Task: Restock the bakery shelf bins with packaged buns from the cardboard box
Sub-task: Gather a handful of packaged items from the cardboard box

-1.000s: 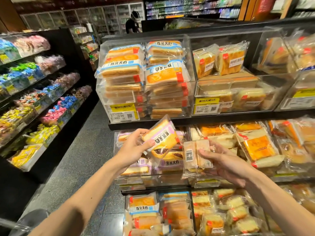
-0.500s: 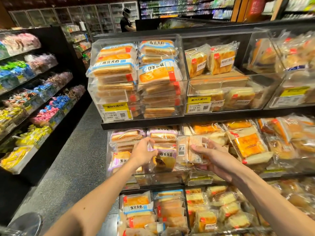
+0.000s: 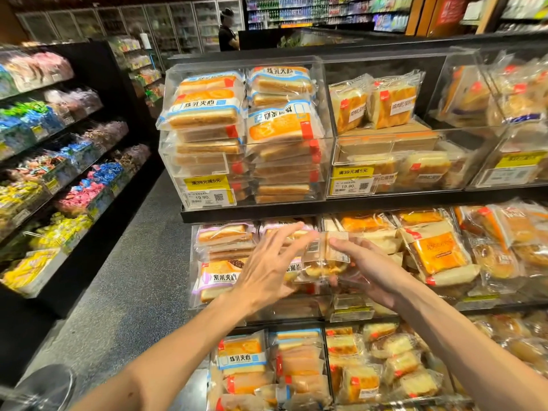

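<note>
My right hand grips a clear-wrapped bun pack with a barcode label, held in front of the middle-shelf bins. My left hand hovers with fingers spread and straight, just left of that pack, over the purple-labelled bun packs stacked in the clear middle-shelf bin. It holds nothing. The cardboard box is out of view.
Above, a clear top-shelf bin is packed with blue-labelled buns, and its neighbour is partly filled. Lower bins hold more packs. A candy shelf lines the aisle on the left. A person stands far back.
My left hand set the purple-labelled pack into the middle bin and let go, fingers now spread. My right hand lowered its pack slightly toward the same shelf.
</note>
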### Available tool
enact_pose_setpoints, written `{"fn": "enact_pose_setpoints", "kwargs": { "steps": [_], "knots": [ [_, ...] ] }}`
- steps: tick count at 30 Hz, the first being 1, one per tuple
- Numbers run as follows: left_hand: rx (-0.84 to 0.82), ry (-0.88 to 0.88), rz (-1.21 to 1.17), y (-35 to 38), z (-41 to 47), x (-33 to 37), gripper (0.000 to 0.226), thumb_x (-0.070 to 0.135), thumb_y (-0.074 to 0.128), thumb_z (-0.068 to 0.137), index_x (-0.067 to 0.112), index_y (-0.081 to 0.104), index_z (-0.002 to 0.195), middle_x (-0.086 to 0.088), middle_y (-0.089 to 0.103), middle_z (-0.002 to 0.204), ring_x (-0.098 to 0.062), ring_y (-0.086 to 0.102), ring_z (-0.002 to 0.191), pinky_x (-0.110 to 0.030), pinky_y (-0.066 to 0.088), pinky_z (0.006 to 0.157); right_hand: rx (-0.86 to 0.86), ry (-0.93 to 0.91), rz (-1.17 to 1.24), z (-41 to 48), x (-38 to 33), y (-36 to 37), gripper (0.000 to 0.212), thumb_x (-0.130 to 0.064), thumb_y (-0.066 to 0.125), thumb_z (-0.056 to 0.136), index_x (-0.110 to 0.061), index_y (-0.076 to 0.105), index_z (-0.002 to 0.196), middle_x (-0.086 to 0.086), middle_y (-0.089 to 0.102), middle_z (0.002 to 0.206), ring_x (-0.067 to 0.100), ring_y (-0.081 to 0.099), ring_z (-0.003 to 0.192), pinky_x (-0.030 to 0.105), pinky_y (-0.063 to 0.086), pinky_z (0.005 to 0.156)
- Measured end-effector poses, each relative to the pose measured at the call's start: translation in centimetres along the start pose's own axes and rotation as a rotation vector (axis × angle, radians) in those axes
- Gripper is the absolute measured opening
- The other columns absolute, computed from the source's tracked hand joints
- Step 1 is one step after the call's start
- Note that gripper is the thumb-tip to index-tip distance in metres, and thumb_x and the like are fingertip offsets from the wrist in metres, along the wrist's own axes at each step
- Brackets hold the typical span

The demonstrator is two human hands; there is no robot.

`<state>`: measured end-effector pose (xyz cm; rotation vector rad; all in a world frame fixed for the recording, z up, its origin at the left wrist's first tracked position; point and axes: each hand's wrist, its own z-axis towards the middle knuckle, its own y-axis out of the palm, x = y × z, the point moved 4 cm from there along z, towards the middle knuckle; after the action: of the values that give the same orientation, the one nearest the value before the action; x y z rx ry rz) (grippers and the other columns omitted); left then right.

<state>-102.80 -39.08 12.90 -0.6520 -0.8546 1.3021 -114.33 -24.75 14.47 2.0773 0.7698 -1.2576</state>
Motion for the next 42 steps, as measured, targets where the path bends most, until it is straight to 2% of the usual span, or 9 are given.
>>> {"fn": "enact_pose_setpoints", "kwargs": {
  "steps": [5,9,14,18,22,26,33,38,42],
  "knots": [
    [-0.005,0.116,-0.136,-2.5,0.8,0.8,0.074,0.031,0.081,0.078,0.02,0.047,0.142,-0.004,0.057,0.136,-0.017,0.054,0.125,-0.039,0.048,0.102,-0.113,-0.007,-0.116,0.3,-1.3,2.1,0.056,-0.054,0.063,0.087,-0.016,0.061,0.127,0.015,0.072,0.112,0.026,0.07,0.09,0.037,0.054,0.067],
    [0.118,-0.31,-0.494,-5.4,0.6,-0.3,0.051,0.043,0.078,0.08,0.034,0.059,0.127,0.014,0.067,0.12,-0.001,0.061,0.109,-0.024,0.05,0.093,-0.104,-0.073,-0.117,0.5,-2.7,2.1,0.067,-0.075,0.039,0.087,-0.018,0.069,0.106,0.013,0.07,0.093,0.026,0.066,0.08,0.038,0.051,0.07],
    [0.31,-0.66,-0.945,-6.3,0.1,-2.0,0.047,0.032,0.084,0.078,0.034,0.06,0.118,0.015,0.07,0.11,-0.008,0.069,0.1,-0.027,0.056,0.079,-0.117,-0.205,-0.207,0.3,-2.7,3.4,0.061,-0.051,0.079,0.064,-0.024,0.061,0.115,0.009,0.071,0.109,0.026,0.068,0.1,0.043,0.053,0.085],
    [0.291,-0.828,-1.212,-5.5,0.0,-1.4,0.05,0.036,0.079,0.076,0.029,0.059,0.121,-0.001,0.07,0.113,-0.018,0.072,0.094,-0.033,0.058,0.066,-0.109,-0.231,-0.157,-0.5,-2.1,4.7,0.055,-0.024,0.076,0.077,-0.021,0.05,0.125,0.011,0.073,0.106,0.024,0.074,0.088,0.047,0.061,0.081],
    [0.185,-0.787,-1.131,-4.4,1.1,-0.8,0.042,0.049,0.074,0.077,0.03,0.066,0.114,0.0,0.074,0.106,-0.023,0.071,0.099,-0.044,0.058,0.073,-0.016,-0.268,-0.128,-0.9,-2.0,3.2,0.05,-0.021,0.072,0.086,-0.018,0.047,0.129,0.014,0.074,0.104,0.025,0.072,0.081,0.044,0.059,0.074],
    [0.059,-0.731,-1.016,-1.6,2.6,0.5,0.065,0.068,0.076,0.064,0.032,0.069,0.117,0.001,0.072,0.113,-0.016,0.071,0.095,-0.033,0.057,0.064,0.074,-0.24,-0.169,-2.2,-1.3,-1.3,0.051,-0.032,0.071,0.086,-0.023,0.05,0.13,0.007,0.075,0.108,0.021,0.073,0.088,0.035,0.057,0.074],
    [-0.207,-0.512,-0.885,5.4,5.4,8.4,0.082,0.056,0.088,0.062,0.064,0.039,0.127,0.026,0.061,0.122,0.002,0.059,0.114,-0.026,0.048,0.101,0.17,-0.133,-0.109,-5.5,0.9,-12.0,0.038,-0.023,0.068,0.089,-0.021,0.051,0.122,0.003,0.075,0.088,0.016,0.065,0.069,0.025,0.051,0.058],
    [-0.255,-0.419,-0.683,10.5,10.7,14.9,0.078,0.05,0.079,0.07,0.051,0.041,0.138,0.024,0.057,0.133,0.003,0.054,0.12,-0.032,0.043,0.107,0.287,-0.244,-0.175,-6.0,0.2,-22.5,0.048,-0.024,0.074,0.085,-0.012,0.043,0.12,0.006,0.074,0.081,0.016,0.063,0.065,0.023,0.048,0.055],
    [-0.182,-0.382,-0.556,14.7,17.1,21.2,0.068,0.044,0.075,0.08,0.046,0.041,0.138,0.02,0.057,0.133,-0.007,0.054,0.121,-0.028,0.04,0.106,0.279,-0.389,-0.402,-6.6,-2.9,-31.4,0.069,-0.061,0.085,0.063,-0.029,0.054,0.115,-0.004,0.073,0.107,0.01,0.07,0.095,0.03,0.053,0.082]
  ]
}}
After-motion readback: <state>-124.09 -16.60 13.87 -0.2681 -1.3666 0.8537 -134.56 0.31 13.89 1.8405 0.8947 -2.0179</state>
